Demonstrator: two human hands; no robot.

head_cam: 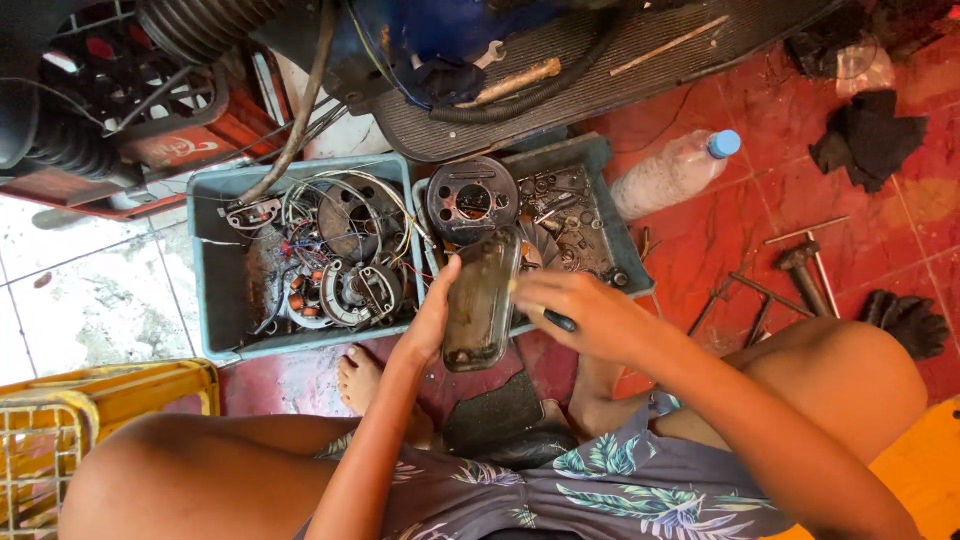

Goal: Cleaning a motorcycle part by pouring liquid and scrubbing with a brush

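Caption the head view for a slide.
Left hand holds a grimy clear cover while right hand works it with a dark-handled tool above parts trays.

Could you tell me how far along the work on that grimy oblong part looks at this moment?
Done: engine parts already lie stripped out in the left tray and right tray. In hand: the left hand holds the oblong part upright over the trays, while the right hand works at its edge with a dark-handled tool. Left: the part looks dirty all over, so the job seems midway at best.
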